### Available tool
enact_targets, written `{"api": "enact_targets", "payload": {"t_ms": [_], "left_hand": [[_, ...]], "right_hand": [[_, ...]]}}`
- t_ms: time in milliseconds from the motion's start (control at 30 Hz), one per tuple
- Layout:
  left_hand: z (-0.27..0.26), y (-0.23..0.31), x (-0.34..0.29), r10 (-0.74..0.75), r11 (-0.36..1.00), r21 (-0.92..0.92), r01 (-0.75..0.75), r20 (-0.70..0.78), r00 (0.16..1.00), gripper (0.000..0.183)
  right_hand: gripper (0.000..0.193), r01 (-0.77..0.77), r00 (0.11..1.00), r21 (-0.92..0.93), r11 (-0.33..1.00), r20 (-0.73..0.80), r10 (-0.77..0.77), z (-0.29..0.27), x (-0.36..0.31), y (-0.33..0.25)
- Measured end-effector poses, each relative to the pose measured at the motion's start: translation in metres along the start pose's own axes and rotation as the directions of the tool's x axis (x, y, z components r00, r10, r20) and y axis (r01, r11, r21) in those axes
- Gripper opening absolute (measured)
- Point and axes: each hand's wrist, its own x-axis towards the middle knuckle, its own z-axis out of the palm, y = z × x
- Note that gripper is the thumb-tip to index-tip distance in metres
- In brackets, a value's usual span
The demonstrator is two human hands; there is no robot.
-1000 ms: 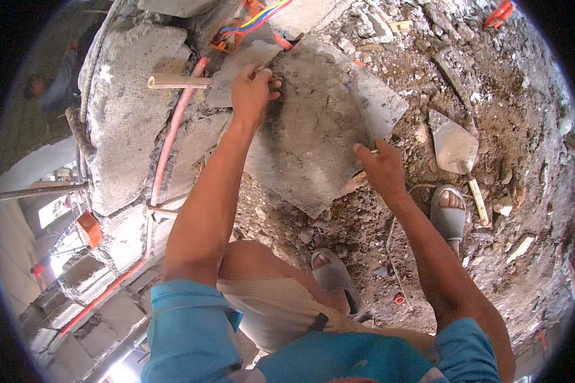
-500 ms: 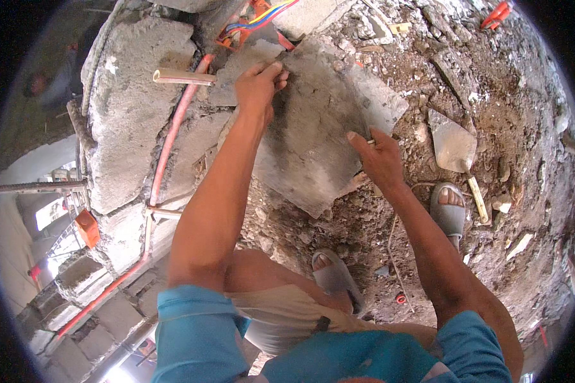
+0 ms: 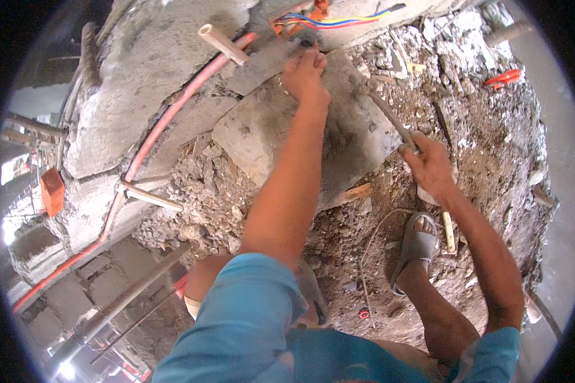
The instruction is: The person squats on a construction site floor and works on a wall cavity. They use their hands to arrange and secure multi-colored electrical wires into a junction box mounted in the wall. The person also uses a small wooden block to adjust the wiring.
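Note:
My left hand (image 3: 305, 75) is closed, fingers pinched together, at the far edge of a flat grey concrete slab (image 3: 249, 131). Something small and dark shows at its fingertips; I cannot make out what it is. Gripped in my right hand (image 3: 430, 163) is a grey-brown stick-like tool (image 3: 393, 118), slanting up and left over the slab; the kind of its far end is unclear. Beyond my left hand, blue, yellow and red wires (image 3: 345, 23) come out of an orange box (image 3: 300, 19). A trowel's pale handle (image 3: 449, 231) shows below my right hand, its blade mostly hidden.
A pink-red conduit (image 3: 166, 118) runs along the broken concrete at left, with a short pale pipe piece (image 3: 222, 43) across it. Rubble and soil (image 3: 345, 255) surround my sandalled feet. A red-orange object (image 3: 503, 78) lies far right. A grey pipe (image 3: 124, 297) crosses lower left.
The view has shifted. My left hand has moved toward the orange box and wires. My right hand has moved away from the slab's edge, and the stick-like tool now shows clearly in it.

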Motion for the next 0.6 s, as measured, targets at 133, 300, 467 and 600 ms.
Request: {"api": "enact_targets", "payload": {"t_ms": [133, 300, 467, 600], "left_hand": [[-0.035, -0.027, 0.031, 0.23, 0.718, 0.665, -0.205, 0.052, 0.972, 0.025], [-0.012, -0.037, 0.013, 0.094, 0.976, 0.199, -0.093, 0.004, 0.996, 0.007], [-0.039, -0.038, 0.032, 0.379, 0.272, 0.943, -0.193, 0.079, 0.922, 0.017], [-0.006, -0.053, -0.003, 0.114, 0.907, 0.415, -0.069, -0.083, 0.99, 0.013]], "right_hand": [[0.038, 0.099, 0.976, -0.236, 0.967, 0.213, -0.048, -0.052, 0.0, -0.004], [0.024, 0.145, 0.942, -0.319, 0.937, 0.334, -0.032, -0.114, -0.021, -0.024], [0.03, 0.111, 0.988, -0.229, 0.967, 0.126, -0.083, -0.086, -0.008, 0.009], [0.017, -0.09, 0.992, 0.143, 0.986, 0.097, 0.076, -0.082, -0.007, 0.071]]}}
